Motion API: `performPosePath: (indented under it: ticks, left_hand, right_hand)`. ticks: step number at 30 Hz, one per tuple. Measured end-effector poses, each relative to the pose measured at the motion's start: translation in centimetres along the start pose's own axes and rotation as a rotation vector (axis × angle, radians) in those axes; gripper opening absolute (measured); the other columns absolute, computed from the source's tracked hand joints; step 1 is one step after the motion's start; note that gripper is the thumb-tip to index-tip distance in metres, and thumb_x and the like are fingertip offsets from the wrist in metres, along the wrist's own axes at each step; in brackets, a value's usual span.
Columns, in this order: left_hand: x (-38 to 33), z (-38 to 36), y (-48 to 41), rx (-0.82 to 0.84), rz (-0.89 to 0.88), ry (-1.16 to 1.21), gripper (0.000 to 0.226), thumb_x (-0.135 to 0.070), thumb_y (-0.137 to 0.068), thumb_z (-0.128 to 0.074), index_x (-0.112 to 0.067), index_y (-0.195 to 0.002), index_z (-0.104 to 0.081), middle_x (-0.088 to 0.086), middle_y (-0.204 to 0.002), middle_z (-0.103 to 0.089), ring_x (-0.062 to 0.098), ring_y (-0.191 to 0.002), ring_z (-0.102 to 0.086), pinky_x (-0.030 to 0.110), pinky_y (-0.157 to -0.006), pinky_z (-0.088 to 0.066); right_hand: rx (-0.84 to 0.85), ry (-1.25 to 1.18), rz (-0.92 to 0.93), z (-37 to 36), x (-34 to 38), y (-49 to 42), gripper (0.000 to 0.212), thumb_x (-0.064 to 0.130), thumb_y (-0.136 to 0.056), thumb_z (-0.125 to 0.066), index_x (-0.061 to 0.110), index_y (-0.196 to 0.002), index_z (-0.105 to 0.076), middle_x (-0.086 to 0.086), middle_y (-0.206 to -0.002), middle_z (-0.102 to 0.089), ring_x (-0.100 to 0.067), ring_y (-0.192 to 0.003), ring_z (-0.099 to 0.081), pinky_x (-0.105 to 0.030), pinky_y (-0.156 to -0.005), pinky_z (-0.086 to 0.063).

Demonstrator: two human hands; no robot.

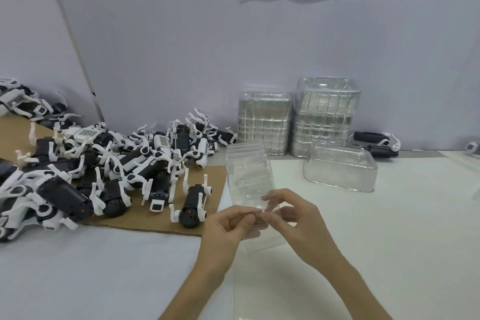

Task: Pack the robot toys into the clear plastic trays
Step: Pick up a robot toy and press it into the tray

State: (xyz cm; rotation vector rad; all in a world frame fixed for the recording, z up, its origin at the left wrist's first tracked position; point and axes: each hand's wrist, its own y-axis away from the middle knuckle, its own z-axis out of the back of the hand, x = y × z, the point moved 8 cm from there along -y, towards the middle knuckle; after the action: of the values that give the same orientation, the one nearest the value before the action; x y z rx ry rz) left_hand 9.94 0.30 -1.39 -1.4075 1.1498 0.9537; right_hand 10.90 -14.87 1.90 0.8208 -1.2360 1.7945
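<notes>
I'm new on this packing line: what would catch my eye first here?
The big heap of black-and-white robot toys on the cardboard at left stands out first. In the middle, the left hand and right hand pinch the near edge of a clear tray. Behind, stacks of trays stand against the back wall.

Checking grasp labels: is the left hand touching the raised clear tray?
Touching. Head view shows the left hand pinching the near edge of the clear tray, like the right hand.

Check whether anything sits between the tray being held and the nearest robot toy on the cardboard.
Nothing visible does. The left hand and right hand pinch the clear tray; the nearest robot toy lies on the cardboard beside the left hand, only bare cardboard between.
</notes>
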Motion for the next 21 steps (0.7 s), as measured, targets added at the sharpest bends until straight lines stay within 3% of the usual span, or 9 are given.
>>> performPosePath:
  ticks: [5, 8, 14, 19, 21]
  left_hand:
    - [0.4, 1.0, -0.2, -0.099, 0.086, 0.09, 0.008, -0.013, -0.072, -0.075, -0.01, -0.079, -0.079, 0.019, -0.083, -0.076, 0.032, -0.076, -0.076, 0.027, -0.061, -0.059]
    - [0.5, 1.3, -0.3, -0.133, 0.104, 0.07, 0.007, -0.005, -0.078, -0.077, -0.011, -0.074, -0.08, 0.019, -0.079, -0.075, 0.032, -0.07, -0.075, 0.025, -0.057, -0.057]
    - [0.4, 1.6, -0.2, -0.158, 0.127, 0.039, 0.007, -0.007, -0.077, -0.08, -0.012, -0.071, -0.079, 0.017, -0.076, -0.075, 0.03, -0.066, -0.074, 0.024, -0.055, -0.056]
    - [-0.1, 0.6, -0.1, 0.021, 0.048, -0.019, 0.004, -0.014, -0.091, -0.071, -0.011, -0.093, -0.073, 0.009, -0.091, -0.077, 0.027, -0.087, -0.075, 0.027, -0.069, -0.057]
    - [-0.4, -0.7, 0.2, 0.136, 0.018, -0.026, 0.02, -0.023, -0.094, -0.06, -0.021, -0.108, -0.074, 0.001, -0.108, -0.076, 0.021, -0.104, -0.072, 0.029, -0.081, -0.058]
  right_hand:
    - [0.002, -0.007, -0.022, -0.2, -0.2, -0.1, 0.03, 0.011, -0.088, -0.074, 0.038, -0.099, -0.069, 0.006, -0.086, -0.064, -0.013, -0.067, -0.065, -0.027, -0.071, -0.051]
    - [0.014, -0.008, -0.031, -0.2, -0.3, -0.1, 0.033, 0.01, -0.088, -0.073, 0.041, -0.099, -0.069, 0.005, -0.086, -0.064, -0.015, -0.067, -0.066, -0.032, -0.073, -0.051]
    - [0.032, 0.02, -0.034, -0.5, -0.6, -0.2, 0.031, 0.008, -0.09, -0.071, 0.032, -0.11, -0.068, 0.008, -0.086, -0.063, -0.017, -0.07, -0.068, -0.036, -0.077, -0.052]
    - [0.03, 0.022, 0.009, -0.5, -0.6, -0.3, 0.034, 0.023, -0.089, -0.07, 0.037, -0.12, -0.065, 0.007, -0.086, -0.064, -0.019, -0.076, -0.069, -0.021, -0.072, -0.051]
    - [0.044, 0.049, 0.015, -0.6, -0.8, -0.3, 0.038, 0.035, -0.087, -0.065, 0.038, -0.125, -0.062, 0.008, -0.087, -0.067, -0.018, -0.08, -0.068, -0.018, -0.073, -0.048]
